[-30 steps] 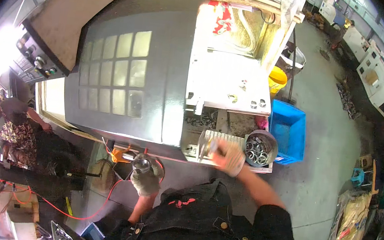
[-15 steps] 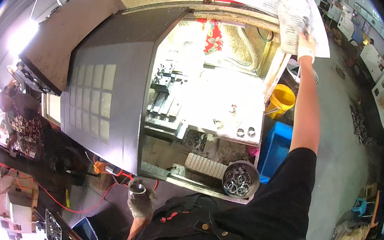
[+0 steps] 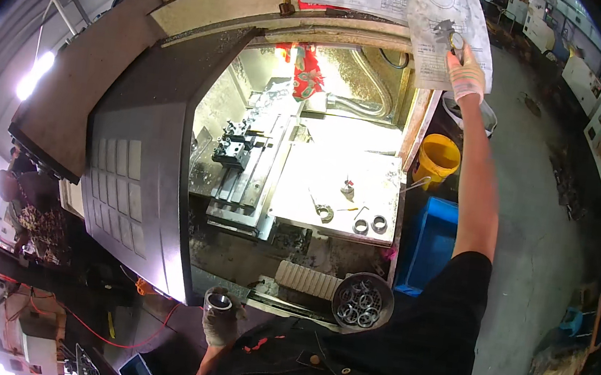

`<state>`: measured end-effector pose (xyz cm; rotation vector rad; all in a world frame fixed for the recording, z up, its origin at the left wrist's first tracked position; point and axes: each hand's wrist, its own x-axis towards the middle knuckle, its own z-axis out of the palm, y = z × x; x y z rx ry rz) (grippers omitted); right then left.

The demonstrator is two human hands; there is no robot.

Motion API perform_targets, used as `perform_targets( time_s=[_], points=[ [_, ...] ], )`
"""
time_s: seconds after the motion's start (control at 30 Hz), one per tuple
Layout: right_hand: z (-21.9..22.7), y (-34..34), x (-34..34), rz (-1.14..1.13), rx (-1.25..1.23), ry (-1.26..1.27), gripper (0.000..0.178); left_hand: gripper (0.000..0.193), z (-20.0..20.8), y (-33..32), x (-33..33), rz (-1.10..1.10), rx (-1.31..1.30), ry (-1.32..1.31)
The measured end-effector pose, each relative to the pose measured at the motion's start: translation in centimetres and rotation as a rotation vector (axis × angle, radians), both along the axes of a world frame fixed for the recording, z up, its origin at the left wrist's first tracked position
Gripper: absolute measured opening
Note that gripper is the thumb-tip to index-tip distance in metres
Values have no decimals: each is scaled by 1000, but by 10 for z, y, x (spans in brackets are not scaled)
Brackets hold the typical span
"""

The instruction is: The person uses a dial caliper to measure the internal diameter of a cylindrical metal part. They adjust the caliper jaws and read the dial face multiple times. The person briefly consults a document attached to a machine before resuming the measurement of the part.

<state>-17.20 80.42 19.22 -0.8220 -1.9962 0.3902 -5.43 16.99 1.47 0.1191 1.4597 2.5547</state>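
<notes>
the left hand (image 3: 217,320), gloved, is clenched around a short metal cylinder (image 3: 218,301) held low and close to the body, open end up. its bore shows as a dark ring inside a bright rim. it looks like a thick-walled steel part: stiff, heavy for its size, probably slick with coolant or oil, with edges that may be sharp. the sound grip is the one shown, fingers wrapped about the outer wall, not pinched at the rim.

just ahead of that hand and to its right sits a dark round bowl (image 3: 362,300) full of metal rings, with a ribbed pale block (image 3: 308,280) beside it. beyond them opens the machine's work area, where two more rings (image 3: 369,225) lie on a bright flat ledge (image 3: 338,184).

the right hand (image 3: 466,74), also gloved, is stretched far up and away from the body, closed on a small metal gauge-like tool (image 3: 450,36) with a round face, held against paper sheets (image 3: 445,26) hung at the top of the machine. what exactly the tool is, i cannot tell. it seems light and rigid, likely delicate, so best taken by its body rather than its face.

below that arm stand a yellow bucket (image 3: 437,159) and, nearer the body, a blue bin (image 3: 435,243). far to the left of both hands the dark sliding door (image 3: 139,169) stands open.
</notes>
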Motion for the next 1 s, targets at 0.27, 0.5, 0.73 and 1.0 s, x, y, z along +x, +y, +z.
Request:
perform_targets(
  time_s=[0.27,0.5,0.73,1.0],
  points=[
    [20,58,5,-36,66,102,57,45,-6,19,-9,-98,164,-9],
    [19,66,-5,210,-276,538,36,53,-16,16,-12,-34,1,-73],
    [28,58,-1,20,-223,487,40,39,-16,21,-19,-81,96,-95],
    [19,92,-12,126,-461,532,82,55,-19,27,-24,-72,-7,-121]
  ],
)
